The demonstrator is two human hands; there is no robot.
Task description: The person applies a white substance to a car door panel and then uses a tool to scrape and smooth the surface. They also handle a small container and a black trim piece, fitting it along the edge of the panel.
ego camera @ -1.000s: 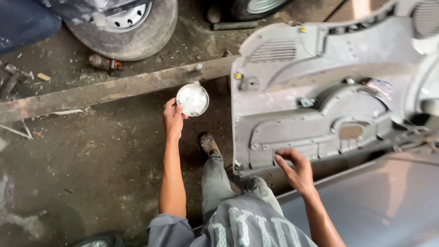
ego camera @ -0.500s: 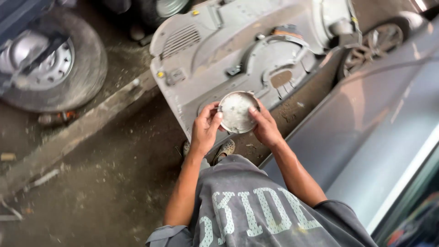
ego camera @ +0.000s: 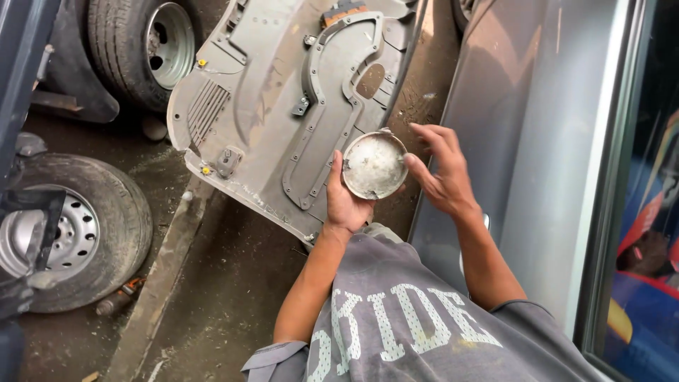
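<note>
The left hand (ego camera: 344, 201) is cupping a round metal disc (ego camera: 374, 165) from below, fingers curled on its rim, tilting its face up for viewing. The right hand (ego camera: 442, 170) is spreading open, fingertips touching the disc's edge, steadying it above the grey panel (ego camera: 283, 106).

right: car door (ego camera: 509, 141) blocks | left: grey panel (ego camera: 283, 106) | below: bare ground (ego camera: 233, 283) open

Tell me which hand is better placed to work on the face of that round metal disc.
Right. The left hand already grips the round metal disc from below and behind, so it is busy holding. The right hand is open, its fingertips at the disc's right rim, likely free to act.
</note>
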